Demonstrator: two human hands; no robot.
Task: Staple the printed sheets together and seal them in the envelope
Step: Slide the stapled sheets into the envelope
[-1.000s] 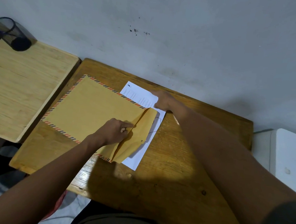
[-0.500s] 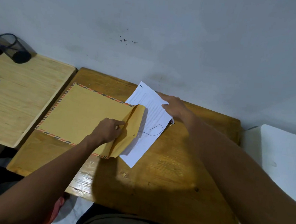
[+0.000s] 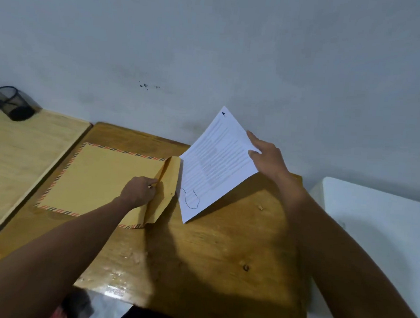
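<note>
Head view, left to right: upper left of the frame has a black mesh pen cup lying tipped over on a pale side table, off the work area, plays no part here. Centre left, the brown envelope with red-and-black striped border lies flat on the darker wooden desk, mouth facing right. The left hand sits at that mouth, fingers curled and pinching the top layer at the opening, flap folded back to the right; reads as holding the mouth open and pinning the envelope so it won't slide when paper goes in. Right of the flap, the printed sheets are lifted and tilted, lower corner near the desk beside the flap, far corner up against the wall. A pen scribble shows near the lower edge. The right hand grips them at the right edge, thumb on top, fingers mostly hidden underneath; holding the far edge leaves the leading edge free to aim at the mouth. Can't tell if a staple is in. Sheets are fully outside the envelope, so insertion and sealing not yet done. Far right, a white surface, unclear what it is.
</note>
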